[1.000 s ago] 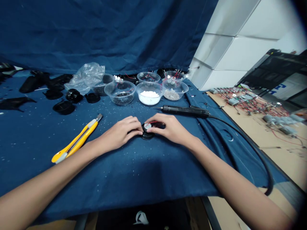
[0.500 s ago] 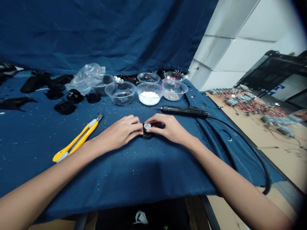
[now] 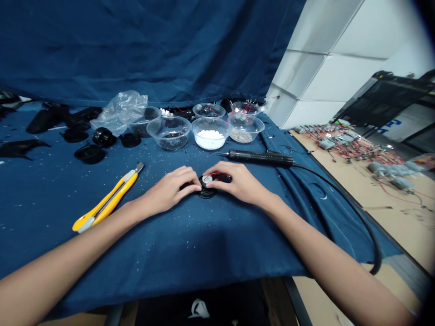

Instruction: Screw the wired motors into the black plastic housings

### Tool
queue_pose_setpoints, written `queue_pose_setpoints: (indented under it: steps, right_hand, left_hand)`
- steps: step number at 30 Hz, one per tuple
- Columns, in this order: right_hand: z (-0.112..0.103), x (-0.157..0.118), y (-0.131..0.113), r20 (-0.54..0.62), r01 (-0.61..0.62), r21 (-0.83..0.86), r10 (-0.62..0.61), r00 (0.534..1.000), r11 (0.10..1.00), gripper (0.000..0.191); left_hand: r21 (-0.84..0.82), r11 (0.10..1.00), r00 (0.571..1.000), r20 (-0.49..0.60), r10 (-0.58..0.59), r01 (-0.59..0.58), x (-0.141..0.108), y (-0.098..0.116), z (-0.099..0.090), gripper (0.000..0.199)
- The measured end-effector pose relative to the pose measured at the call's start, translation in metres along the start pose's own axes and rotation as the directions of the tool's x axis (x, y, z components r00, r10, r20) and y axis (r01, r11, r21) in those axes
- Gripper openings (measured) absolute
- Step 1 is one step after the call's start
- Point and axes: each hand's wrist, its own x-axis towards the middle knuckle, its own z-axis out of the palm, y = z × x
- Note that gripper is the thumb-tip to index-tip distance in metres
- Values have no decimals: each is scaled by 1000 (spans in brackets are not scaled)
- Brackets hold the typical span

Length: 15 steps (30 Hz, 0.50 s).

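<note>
A black round part lies on the blue cloth between my hands. In it sits a small silvery disc-like piece with a red wire. My left hand pinches the left edge of the black part between thumb and fingers. From the right, my right hand grips the silvery piece with thumb and index finger, its other fingers curled over something dark. Beyond the hands lies a black pen-shaped electric screwdriver, its cable running right. A yellow utility knife rests left of my left hand.
Behind are clear bowls holding black screws, white pieces and grey bits. Black plastic parts and a clear bag lie at the back left. Motors with red wires cover a tan board on the right.
My left fingers have shifted slightly down at the black part's edge, and more of the part shows. The right hand keeps nearly the same grip. The whole view has shifted slightly.
</note>
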Motion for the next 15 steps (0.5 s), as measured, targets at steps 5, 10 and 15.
queue_pose_setpoints:
  steps: [5, 10, 15]
  right_hand:
    - [0, 0, -1, -2, -4, -6, 4, 1000, 1000, 24]
    - [0, 0, -1, 0, -7, -7, 7, 1000, 1000, 23]
    - [1, 0, 0, -5, 1, 11, 0, 1000, 1000, 23]
  left_hand:
    - [20, 999, 1000, -5, 29, -29, 0, 0, 0, 19]
    - [39, 996, 997, 37, 73, -75, 0, 1, -4, 17]
    - [-30, 999, 1000, 19, -23, 24, 1, 1, -4, 15]
